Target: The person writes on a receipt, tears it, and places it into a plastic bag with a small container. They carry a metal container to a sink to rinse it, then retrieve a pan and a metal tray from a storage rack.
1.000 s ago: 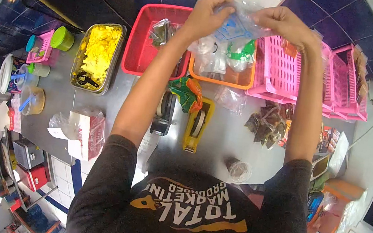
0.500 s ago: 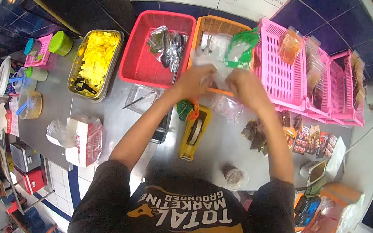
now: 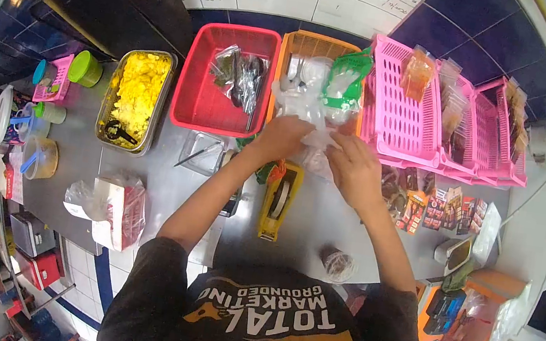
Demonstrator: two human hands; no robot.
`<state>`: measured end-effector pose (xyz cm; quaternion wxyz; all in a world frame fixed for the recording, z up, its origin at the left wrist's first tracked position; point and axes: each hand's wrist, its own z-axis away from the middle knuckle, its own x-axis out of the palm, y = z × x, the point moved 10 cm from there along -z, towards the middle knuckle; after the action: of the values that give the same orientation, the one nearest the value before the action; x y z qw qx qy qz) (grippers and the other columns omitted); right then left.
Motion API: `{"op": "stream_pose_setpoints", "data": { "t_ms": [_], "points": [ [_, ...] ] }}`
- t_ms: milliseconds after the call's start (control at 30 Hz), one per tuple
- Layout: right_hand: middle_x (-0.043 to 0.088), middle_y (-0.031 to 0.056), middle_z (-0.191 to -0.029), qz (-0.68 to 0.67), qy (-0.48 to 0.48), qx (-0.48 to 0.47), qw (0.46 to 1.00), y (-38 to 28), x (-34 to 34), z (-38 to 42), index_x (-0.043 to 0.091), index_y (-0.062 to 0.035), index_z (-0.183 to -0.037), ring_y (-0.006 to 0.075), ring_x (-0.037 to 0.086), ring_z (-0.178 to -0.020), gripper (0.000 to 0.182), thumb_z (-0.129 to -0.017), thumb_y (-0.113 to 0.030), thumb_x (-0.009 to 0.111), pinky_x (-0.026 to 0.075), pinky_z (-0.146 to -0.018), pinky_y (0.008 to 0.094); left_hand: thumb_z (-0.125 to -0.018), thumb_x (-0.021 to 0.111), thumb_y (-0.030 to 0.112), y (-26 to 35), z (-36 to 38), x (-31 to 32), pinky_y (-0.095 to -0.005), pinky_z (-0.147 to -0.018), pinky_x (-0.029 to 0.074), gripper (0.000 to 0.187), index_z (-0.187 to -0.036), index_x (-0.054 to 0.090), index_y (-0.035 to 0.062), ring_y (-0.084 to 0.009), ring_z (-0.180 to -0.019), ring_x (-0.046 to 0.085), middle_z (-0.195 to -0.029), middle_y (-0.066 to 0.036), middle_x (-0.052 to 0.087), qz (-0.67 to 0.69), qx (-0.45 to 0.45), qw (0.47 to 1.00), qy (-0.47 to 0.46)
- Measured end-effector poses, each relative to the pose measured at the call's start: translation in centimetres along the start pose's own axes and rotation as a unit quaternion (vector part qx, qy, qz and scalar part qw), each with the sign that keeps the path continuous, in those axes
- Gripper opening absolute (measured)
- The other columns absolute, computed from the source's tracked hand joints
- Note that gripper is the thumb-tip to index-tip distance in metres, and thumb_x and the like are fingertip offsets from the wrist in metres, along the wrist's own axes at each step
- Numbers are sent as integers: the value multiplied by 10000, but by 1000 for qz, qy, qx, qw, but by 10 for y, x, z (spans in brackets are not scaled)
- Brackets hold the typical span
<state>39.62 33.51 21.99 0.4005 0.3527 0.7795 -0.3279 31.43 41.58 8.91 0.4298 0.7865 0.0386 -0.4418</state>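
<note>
Item: clear plastic bag [image 3: 320,142] | Look: thin, transparent, crumpled | State: pinched at both ends between left hand [image 3: 283,138] and right hand [image 3: 355,171] | Pose: bunched, contents cannot be told | Place: low over grey worktop [image 3: 323,213], just before orange basket [image 3: 306,43], beside yellow tape dispenser [image 3: 278,199]

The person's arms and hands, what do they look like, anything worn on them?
Both arms are bare from above the elbow down. The left hand and right hand wear no gloves, and no rings or watch can be made out. Short dark grey sleeves belong to a T-shirt with white and yellow print on the chest.
</note>
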Motion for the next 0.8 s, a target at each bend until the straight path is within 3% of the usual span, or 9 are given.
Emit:
{"op": "stream_pose_setpoints", "data": {
  "t_ms": [133,267,367,433,467,500,600,633,800],
  "points": [
    [659,154,-997,-6,109,-6,994,-18,-64,1,602,16,-905,327,637,-847,157,-765,25,673,536,-763,390,-773,629,117,-19,1,5,-447,-887,488,356,-1125,651,72,-363,-970,623,-1018,-185,663,-15,-14,999,25],
    [667,149,-941,-91,207,118,967,-11,-128,16,549,23,-980,218,642,-769,161,-845,37,636,524,-708,298,-798,578,154,-20,-5,8,-416,-909,488,404,-1189,618,59,-348,-1068,596,-1153,-175,637,-20,-63,996,-65],
    [671,94,-892,-252,209,253,910,-7,-153,26,536,9,-1005,66,600,-726,67,-947,-20,553,489,-663,214,-810,618,250,31,13,-42,-399,-975,456,564,-1314,511,19,-344,-1194,531,-1306,-204,549,-22,14,997,71],
    [651,61,-870,-329,208,269,881,-18,-167,32,538,7,-1007,55,574,-710,64,-948,-16,549,469,-641,204,-801,660,330,49,37,-54,-407,-1008,433,673,-1350,459,-3,-324,-1249,490,-1357,-204,505,203,1,977,66],
    [641,44,-859,-369,208,276,863,-24,-170,37,539,6,-1008,49,561,-702,63,-949,-14,548,459,-630,199,-796,682,369,59,49,-58,-410,-1025,422,732,-1368,433,-13,-315,-1277,469,-1382,-203,482,311,-8,949,59],
    [599,0,-825,-367,190,282,866,-29,-171,44,547,1,-1019,33,512,-679,70,-951,-17,546,415,-597,186,-846,673,384,76,56,-51,-431,-1012,432,654,-1330,482,-12,-275,-1222,523,-1318,-171,547,608,-16,794,32],
    [576,-15,-826,-368,183,282,867,-45,-177,62,555,-2,-1030,21,484,-685,81,-951,-14,544,387,-584,181,-906,638,309,107,99,-49,-412,-964,472,483,-1266,543,1,-258,-1133,588,-1248,-149,597,768,-30,640,10],
    [578,1,-838,-381,191,289,857,-52,-179,72,560,-7,-1028,29,503,-664,79,-952,-21,546,394,-585,184,-941,593,199,101,119,-42,-363,-840,520,297,-1141,611,-20,-219,-969,644,-1094,-128,659,733,-91,672,41],
    [614,48,-788,-406,196,315,835,-89,-172,132,557,-3,-1029,86,565,-645,92,-968,-68,537,437,-585,212,-915,632,163,128,196,-52,-297,-625,496,216,-963,651,-46,-170,-728,620,-827,-99,653,671,-126,731,10]
  ]
}}
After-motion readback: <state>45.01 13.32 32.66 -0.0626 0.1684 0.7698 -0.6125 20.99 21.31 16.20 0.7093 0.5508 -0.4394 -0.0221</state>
